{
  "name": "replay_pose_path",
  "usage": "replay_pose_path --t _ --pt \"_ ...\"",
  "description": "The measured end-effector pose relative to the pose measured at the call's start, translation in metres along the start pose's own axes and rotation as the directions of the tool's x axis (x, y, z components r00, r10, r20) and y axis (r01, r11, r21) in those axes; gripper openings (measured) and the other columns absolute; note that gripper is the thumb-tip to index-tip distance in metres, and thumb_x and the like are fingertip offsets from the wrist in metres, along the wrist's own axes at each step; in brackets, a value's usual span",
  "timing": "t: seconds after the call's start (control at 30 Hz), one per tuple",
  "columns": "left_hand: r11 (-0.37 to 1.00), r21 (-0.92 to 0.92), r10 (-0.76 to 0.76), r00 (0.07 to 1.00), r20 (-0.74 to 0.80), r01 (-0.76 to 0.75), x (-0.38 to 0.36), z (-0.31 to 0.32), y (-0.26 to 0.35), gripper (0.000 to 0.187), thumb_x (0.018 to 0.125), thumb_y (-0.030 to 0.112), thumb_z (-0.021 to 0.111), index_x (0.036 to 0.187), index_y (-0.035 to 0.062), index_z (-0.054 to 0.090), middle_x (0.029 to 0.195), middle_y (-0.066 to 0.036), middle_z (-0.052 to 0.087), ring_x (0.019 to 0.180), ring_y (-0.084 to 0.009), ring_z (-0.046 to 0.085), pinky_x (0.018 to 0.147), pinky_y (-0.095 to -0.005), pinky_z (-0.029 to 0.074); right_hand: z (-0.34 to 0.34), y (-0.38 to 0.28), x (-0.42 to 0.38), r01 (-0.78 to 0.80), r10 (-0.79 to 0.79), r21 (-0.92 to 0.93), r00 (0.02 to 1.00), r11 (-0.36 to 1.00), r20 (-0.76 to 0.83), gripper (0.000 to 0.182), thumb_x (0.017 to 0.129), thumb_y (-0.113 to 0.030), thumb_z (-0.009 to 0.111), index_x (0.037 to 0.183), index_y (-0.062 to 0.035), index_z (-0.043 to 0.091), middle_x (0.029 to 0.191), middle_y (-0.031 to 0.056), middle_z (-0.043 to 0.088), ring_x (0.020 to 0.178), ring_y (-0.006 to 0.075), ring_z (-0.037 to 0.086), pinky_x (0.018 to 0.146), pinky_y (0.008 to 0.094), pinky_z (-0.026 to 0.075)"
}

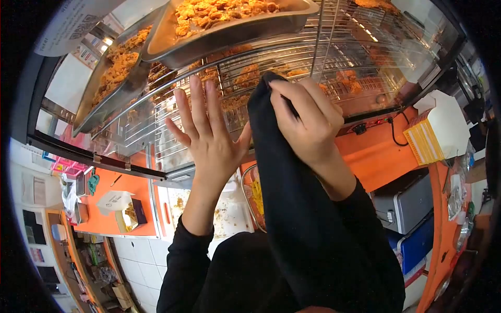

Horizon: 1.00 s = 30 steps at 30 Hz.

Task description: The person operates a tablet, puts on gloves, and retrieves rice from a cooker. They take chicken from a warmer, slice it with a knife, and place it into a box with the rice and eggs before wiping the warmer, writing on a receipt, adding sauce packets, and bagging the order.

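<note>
My left hand (209, 130) is raised with its fingers spread and nothing in it, in front of the wire racks of a glass food cabinet. To its right, my right hand (308, 115) pinches the upper end of a black cloth (287, 177), which hangs down toward my body. The lower part of the cloth merges with my black clothing, so its end cannot be made out. Above both hands is a metal tray (229, 39) of fried food. Another metal tray (112, 86) with fried pieces stands at the upper left.
An open box (130, 214) with food lies on the orange counter (104, 180) at left. A tray of yellow food (255, 195) is partly behind the cloth. Yellow-and-white cartons (433, 130) stand at right, above a grey case (412, 203).
</note>
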<state>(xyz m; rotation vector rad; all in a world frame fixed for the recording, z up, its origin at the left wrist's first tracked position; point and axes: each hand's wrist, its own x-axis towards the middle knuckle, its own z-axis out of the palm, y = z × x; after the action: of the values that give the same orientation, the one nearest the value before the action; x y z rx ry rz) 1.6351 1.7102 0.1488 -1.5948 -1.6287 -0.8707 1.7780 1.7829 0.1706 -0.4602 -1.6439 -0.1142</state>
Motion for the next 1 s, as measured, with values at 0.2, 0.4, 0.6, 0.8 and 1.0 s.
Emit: replay_pose_path --t 0.2,0.4,0.6,0.8,1.0 --pt "0.994 0.099 0.05 0.999 0.012 -0.051 0.001 0.0 0.0 0.094 0.072 0.038 0.067 0.143 0.0005 0.017 0.15 -0.016 0.014 0.14 -0.0314 0.006 0.106 -0.0488 -0.016 0.001 -0.001 -0.011 -0.066 0.065 0.029 0.997 0.997 0.04 0.018 0.068 0.009 0.068 0.082 -0.001 0.064 0.068 0.0076 0.056 0.055 0.0175 0.057 0.049 0.0261 0.043" --pt "0.993 0.116 0.024 1.0 0.019 -0.026 -0.001 -0.002 0.003 0.093 0.068 0.031 0.067 0.143 0.0013 0.019 0.15 -0.015 0.015 0.14 -0.0313 0.008 0.106 -0.0494 -0.015 0.004 -0.005 -0.003 -0.056 0.056 0.077 0.998 0.996 0.001 0.018 0.068 0.01 0.067 0.083 -0.0009 0.064 0.067 0.0083 0.056 0.056 0.0194 0.056 0.05 0.026 0.043" --pt "0.989 0.149 0.007 0.998 0.067 -0.017 -0.001 -0.006 0.004 0.096 0.063 0.024 0.068 0.143 0.0024 0.018 0.15 -0.015 0.016 0.14 -0.0299 0.008 0.106 -0.0499 -0.017 0.002 -0.008 0.014 -0.017 0.017 0.071 1.0 0.997 -0.002 0.017 0.071 0.006 0.065 0.083 -0.0057 0.063 0.071 0.0062 0.053 0.055 0.0206 0.056 0.049 0.0303 0.044" --pt "0.989 0.145 0.031 0.998 0.058 -0.039 -0.001 -0.004 0.001 0.096 0.074 0.047 0.068 0.143 0.0018 0.018 0.15 -0.014 0.015 0.14 -0.0302 0.007 0.105 -0.0504 -0.018 -0.013 0.014 -0.049 -0.173 0.174 -0.02 0.979 0.985 0.107 0.016 0.071 0.005 0.066 0.084 -0.0055 0.063 0.069 0.0065 0.052 0.055 0.0201 0.056 0.049 0.0298 0.044" --pt "0.983 0.181 0.009 0.996 0.084 -0.024 -0.001 -0.005 0.004 0.1 0.074 0.054 0.066 0.142 -0.0011 0.018 0.149 -0.017 0.015 0.14 -0.0318 0.006 0.104 -0.051 -0.019 -0.011 0.002 -0.017 -0.191 0.187 0.046 0.979 0.98 0.079 0.016 0.069 0.011 0.066 0.081 -0.0006 0.063 0.07 0.0092 0.057 0.059 0.0212 0.059 0.053 0.0274 0.045"
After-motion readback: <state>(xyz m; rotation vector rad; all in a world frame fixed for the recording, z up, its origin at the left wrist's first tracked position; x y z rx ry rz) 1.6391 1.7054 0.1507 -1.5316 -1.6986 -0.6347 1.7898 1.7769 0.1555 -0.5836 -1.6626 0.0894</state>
